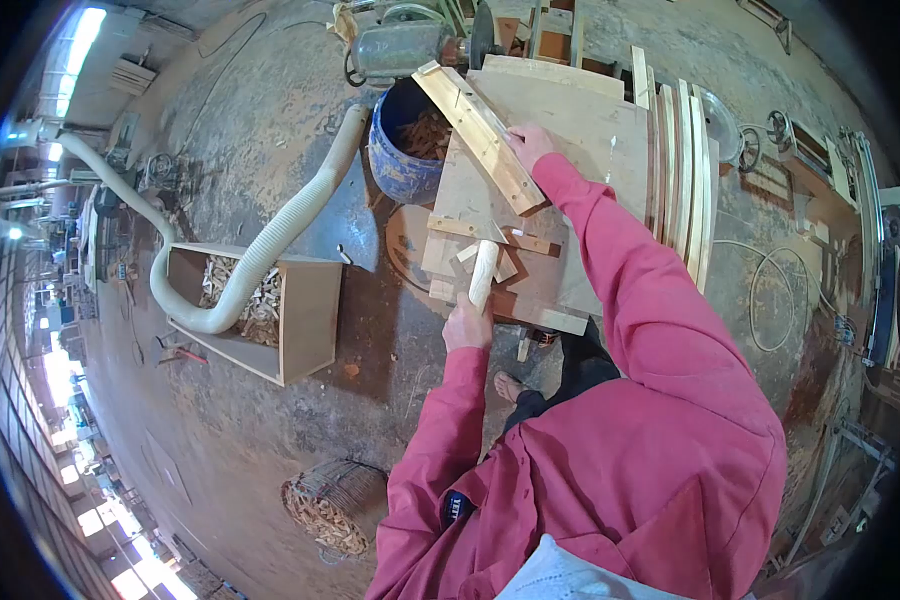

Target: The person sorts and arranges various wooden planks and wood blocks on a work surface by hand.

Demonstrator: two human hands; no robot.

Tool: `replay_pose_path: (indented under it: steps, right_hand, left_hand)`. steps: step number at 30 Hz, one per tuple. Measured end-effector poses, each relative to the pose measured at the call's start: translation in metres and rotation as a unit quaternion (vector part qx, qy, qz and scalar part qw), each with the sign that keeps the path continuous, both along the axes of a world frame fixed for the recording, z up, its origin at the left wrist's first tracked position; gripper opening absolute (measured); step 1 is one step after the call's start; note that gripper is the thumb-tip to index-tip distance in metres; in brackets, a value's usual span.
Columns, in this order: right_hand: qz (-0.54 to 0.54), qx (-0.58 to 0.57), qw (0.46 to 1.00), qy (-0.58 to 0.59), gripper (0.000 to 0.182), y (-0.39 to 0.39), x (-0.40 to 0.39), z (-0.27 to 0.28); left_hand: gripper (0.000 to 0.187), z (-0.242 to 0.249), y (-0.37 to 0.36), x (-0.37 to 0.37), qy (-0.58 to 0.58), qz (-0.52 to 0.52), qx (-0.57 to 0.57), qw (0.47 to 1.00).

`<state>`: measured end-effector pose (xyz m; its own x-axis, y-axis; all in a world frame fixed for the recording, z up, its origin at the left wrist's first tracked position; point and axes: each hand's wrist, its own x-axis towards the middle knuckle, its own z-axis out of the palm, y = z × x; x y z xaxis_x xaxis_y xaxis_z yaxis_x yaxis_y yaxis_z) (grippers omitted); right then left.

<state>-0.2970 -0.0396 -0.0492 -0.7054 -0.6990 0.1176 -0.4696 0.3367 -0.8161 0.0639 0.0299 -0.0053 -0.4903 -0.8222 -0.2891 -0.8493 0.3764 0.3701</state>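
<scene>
My left hand (pixel 467 326) is closed around the lower end of a pale, rounded wooden stick (pixel 484 276), which points away from me over the worktable (pixel 585 265). Its far end lies close to a small triangular wood piece and a cross strip (pixel 453 226). Farther off, my right hand (pixel 530 146) grips the right edge of a long wooden board (pixel 482 140) with dark spots along it. That board lies slantwise on the table, its far end above the rim of a blue barrel (pixel 402 174). Part of my right hand's fingers is hidden at the board's edge.
Several long wood strips (pixel 682 180) lie along the table's right side. Beyond stands a grey motor (pixel 400 52). To the left, a ribbed hose (pixel 305 215) runs into a wooden box (pixel 310 315) of offcuts. A basket (pixel 336 506) of wood scraps stands on the floor.
</scene>
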Motion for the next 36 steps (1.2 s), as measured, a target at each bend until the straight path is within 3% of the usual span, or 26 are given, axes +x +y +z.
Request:
replay_pose_path:
  steps: [7,14,19,21,24,26,29,31,36]
  right_hand:
    - [0.002,-0.044,0.999,0.027,0.027,-0.020,-0.043,-0.008]
    - [-0.053,0.072,0.996,0.012,0.033,-0.034,-0.088,0.026]
    - [-0.097,0.085,0.992,0.008,0.034,-0.011,-0.077,0.024]
    - [-0.074,0.021,0.993,0.089,0.035,0.009,-0.052,0.030]
    - [-0.060,-0.007,0.992,0.115,0.028,0.033,-0.029,0.008]
    - [-0.054,0.035,0.992,0.106,0.027,0.041,-0.008,0.020]
    - [-0.024,0.072,0.992,0.099,0.025,0.024,-0.007,0.006]
    - [-0.002,-0.012,1.000,0.011,0.025,0.003,-0.006,-0.001]
    - [-0.001,0.016,0.999,0.038,0.029,-0.025,-0.016,0.003]
  left_hand:
    - [0.051,-0.003,-0.016,-0.038,0.012,0.001,-0.010,1.000]
    - [0.048,0.002,-0.033,-0.081,0.063,-0.002,-0.015,0.998]
    - [0.053,0.005,-0.029,-0.071,0.049,0.008,-0.004,0.999]
    - [0.052,0.003,-0.026,-0.062,0.045,0.006,-0.004,0.999]
    - [0.051,0.003,-0.018,-0.040,0.030,0.003,0.005,1.000]
    - [0.050,0.003,-0.011,-0.026,0.023,0.003,0.013,1.000]
    - [0.049,0.003,-0.005,-0.013,0.006,0.009,0.009,1.000]
    - [0.049,0.001,-0.003,-0.007,0.003,0.001,-0.002,1.000]
    - [0.048,-0.004,-0.003,-0.001,0.045,-0.004,-0.001,0.999]
